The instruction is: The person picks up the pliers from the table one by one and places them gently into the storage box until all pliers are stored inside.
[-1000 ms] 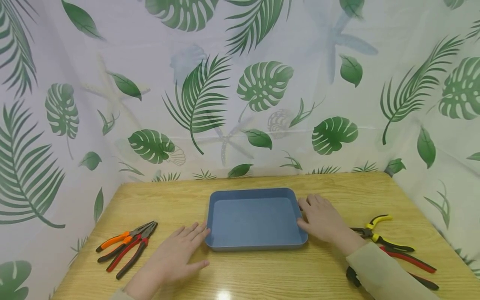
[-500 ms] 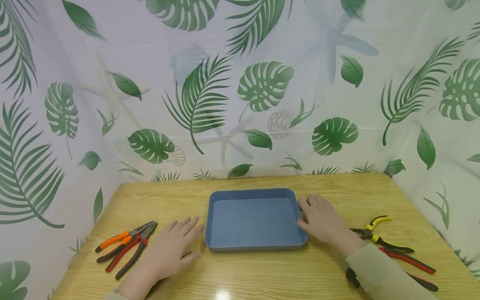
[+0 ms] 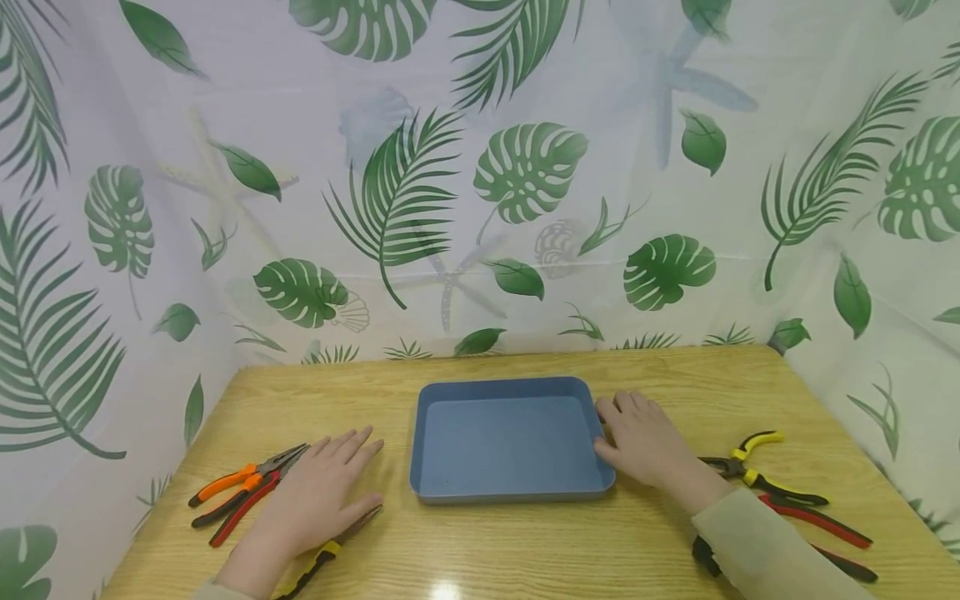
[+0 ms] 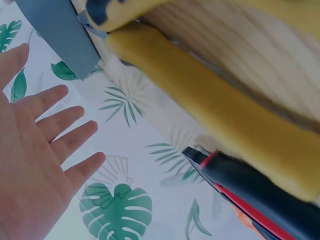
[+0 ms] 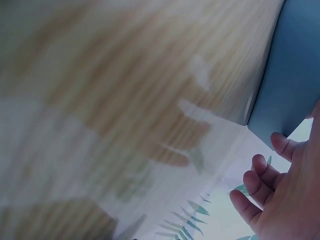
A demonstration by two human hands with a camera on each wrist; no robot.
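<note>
A shallow blue rectangular tray (image 3: pixel 510 442) sits at the middle of the table. My left hand (image 3: pixel 311 500) hovers left of it, apart from the tray, its fingers straight and holding nothing. Partly beneath that hand lie pliers with yellow-and-black handles (image 3: pixel 318 567); in the left wrist view the yellow handle (image 4: pixel 200 100) looms close. Beside them are pliers with red-and-black handles (image 3: pixel 243 512) and orange-handled long-nose pliers (image 3: pixel 225 486), jaws partly hidden by my hand. My right hand (image 3: pixel 647 442) rests against the tray's right side, fingertips touching its wall.
Right of the tray lie open yellow-and-black pliers (image 3: pixel 750 471) and a red-and-black-handled tool (image 3: pixel 817 521), partly covered by my right sleeve (image 3: pixel 772 542). A leaf-patterned cloth (image 3: pixel 480 208) hangs behind and beside the wooden table (image 3: pixel 480 550).
My left hand has left the tray's left edge and moved left towards the pliers. The yellow-handled pliers under it have come into view. My right hand and the tray stay put.
</note>
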